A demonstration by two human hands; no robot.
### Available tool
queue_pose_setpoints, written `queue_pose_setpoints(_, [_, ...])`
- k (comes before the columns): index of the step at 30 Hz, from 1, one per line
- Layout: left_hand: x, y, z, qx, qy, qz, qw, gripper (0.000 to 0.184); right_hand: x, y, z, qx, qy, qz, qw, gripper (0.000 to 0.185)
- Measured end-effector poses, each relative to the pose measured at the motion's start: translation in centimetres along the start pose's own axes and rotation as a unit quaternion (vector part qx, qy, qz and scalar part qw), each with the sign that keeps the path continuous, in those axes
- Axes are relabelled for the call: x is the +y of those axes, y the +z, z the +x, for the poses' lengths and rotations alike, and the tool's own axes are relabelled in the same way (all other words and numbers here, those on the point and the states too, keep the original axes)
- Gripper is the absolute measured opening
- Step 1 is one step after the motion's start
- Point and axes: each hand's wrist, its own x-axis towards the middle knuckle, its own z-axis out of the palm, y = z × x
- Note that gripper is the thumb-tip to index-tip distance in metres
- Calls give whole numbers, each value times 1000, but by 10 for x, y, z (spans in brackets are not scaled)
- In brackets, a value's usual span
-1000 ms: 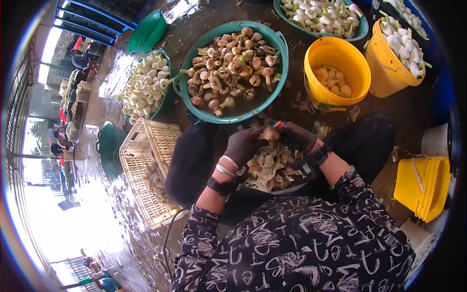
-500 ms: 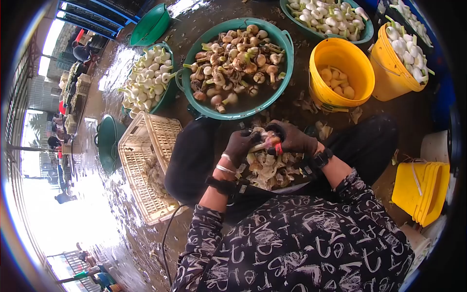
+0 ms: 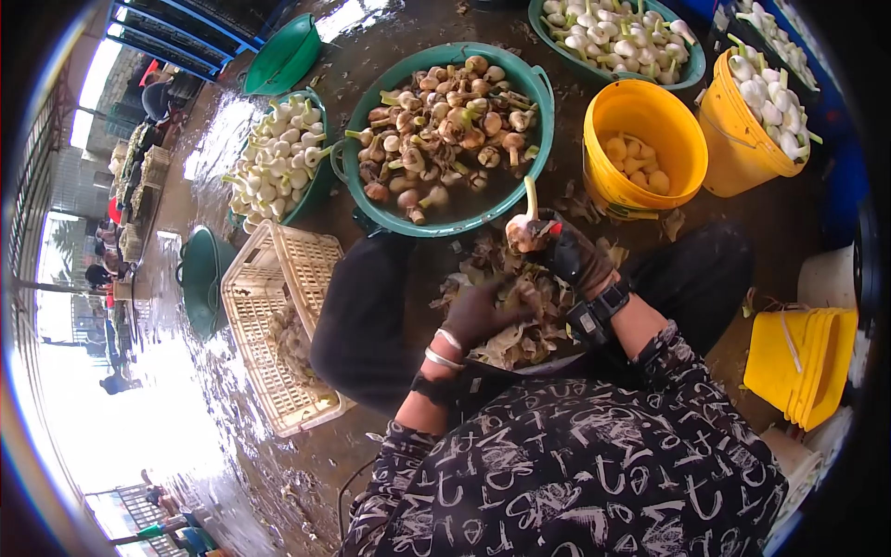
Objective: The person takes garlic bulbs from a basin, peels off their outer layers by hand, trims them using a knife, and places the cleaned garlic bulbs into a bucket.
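My right hand (image 3: 577,262), in a dark glove, grips a garlic bulb (image 3: 526,234) whose pale stem points up, near the front rim of the large green basin (image 3: 447,228). Something red shows at the fingers. My left hand (image 3: 481,314), also gloved and blurred by motion, is lower and to the left, apart from the bulb and over the peeled skins (image 3: 520,348) between my legs; whether it holds anything is unclear. Brownish garlic bulbs (image 3: 455,125) fill the basin.
Left of my legs stands a cream crate (image 3: 264,371). Beyond are a basin of white garlic (image 3: 280,162) and an empty green basin (image 3: 206,278). Yellow buckets with garlic (image 3: 603,176) (image 3: 733,148) stand ahead right; stacked yellow containers (image 3: 789,362) are at the right.
My left hand has come off the bulb and moved down toward the skins. The bulb now stands stem up in my right hand, a little higher and farther forward.
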Motion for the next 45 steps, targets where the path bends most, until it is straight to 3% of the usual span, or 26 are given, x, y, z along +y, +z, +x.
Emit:
queue_pose_setpoints(2, [-11, 2, 12, 240, -104, -110, 959, 23, 3, -6, 0, 4, 12, -272, 962, 25])
queue_pose_setpoints(3, [-13, -1, 16, 288, -57, -161, 942, 30, 7, -7, -2, 33, 2, -285, 958, 30])
queue_pose_setpoints(4, [-14, -2, 19, 287, -59, -162, 942, 30, 11, -9, -4, 63, -9, -298, 953, 34])
queue_pose_setpoints(6, [-1, -13, 25, 304, 25, -77, 949, 35, 1, 9, -4, 80, 89, -243, 963, 41])
queue_pose_setpoints(7, [-1, -12, 27, 302, 78, -71, 947, 31, 0, 9, -3, 78, 89, -243, 963, 41])
queue_pose_setpoints(10, [-2, -11, 26, 296, 84, -57, 950, 24, -4, 11, -6, 21, 100, -254, 962, 41])
queue_pose_setpoints(12, [-5, -9, 23, 290, 74, -54, 952, 20, -7, 24, -10, 96, 105, -277, 950, 39])
queue_pose_setpoints(14, [-6, -8, 22, 288, 64, -50, 954, 16, -6, 22, -9, 96, 111, -278, 949, 40])
queue_pose_setpoints(17, [-5, -3, 20, 273, 67, 16, 960, 9, -4, 20, -10, 77, 112, -267, 954, 39])
queue_pose_setpoints(19, [-8, 10, 14, 174, 56, 153, 971, 10, 0, 16, -7, 60, 104, -255, 959, 39])
queue_pose_setpoints(20, [-4, 21, 7, 131, 74, 134, 980, 13, 5, 11, -3, 47, 81, -192, 977, 37])
queue_pose_setpoints(22, [3, 30, -2, -62, -30, 200, 977, 20, 7, 10, 0, 33, 59, -127, 990, 35])
queue_pose_setpoints(23, [5, 27, -3, -63, -29, 201, 977, 20, 6, 11, -1, 25, 80, -87, 993, 34])
queue_pose_setpoints(25, [8, 17, -6, 117, -127, 20, 985, 35, 3, 15, -4, 20, 100, -47, 994, 34])
queue_pose_setpoints(26, [13, 13, -5, 117, -129, 17, 985, 35, 3, 18, -8, 36, 103, -112, 988, 36])
queue_pose_setpoints(28, [18, -3, 8, 352, 0, 5, 936, 48, 7, 19, -9, 44, 106, -176, 978, 38])
queue_pose_setpoints(30, [9, -7, 15, 339, 31, 21, 940, 37, 10, 13, -10, 59, 140, -233, 960, 45])
queue_pose_setpoints(33, [-8, -10, 20, 236, 68, -286, 926, 24, 0, 17, -22, 59, 136, -229, 962, 48])
queue_pose_setpoints(34, [-10, -12, 17, 234, 65, -288, 926, 24, 1, 13, -25, 62, 138, -228, 962, 48])
queue_pose_setpoints(36, [-12, -19, 12, 145, -29, -380, 913, 20, 6, -1, -22, -41, -35, -436, 898, 49])
queue_pose_setpoints(37, [-7, -19, 10, 130, -67, -422, 895, 14, 14, -13, -21, -42, -35, -435, 899, 49])
queue_pose_setpoints(38, [-8, -16, 10, 130, -68, -421, 895, 14, 25, -28, -20, -52, -49, -447, 892, 51])
queue_pose_setpoints(40, [-12, -8, 9, 175, -51, -212, 960, 11, 29, -32, -17, -62, -63, -460, 884, 53])
queue_pose_setpoints(42, [0, 2, 2, 161, -46, -229, 959, 17, 23, -19, -10, 51, -11, -393, 918, 33])
queue_pose_setpoints(43, [1, 14, -7, 113, -4, -186, 976, 18, 19, -13, -8, 53, -10, -394, 918, 33])
queue_pose_setpoints(45, [9, 16, -15, 65, 38, -141, 987, 20, 13, -3, -4, 222, 45, -253, 941, 23])
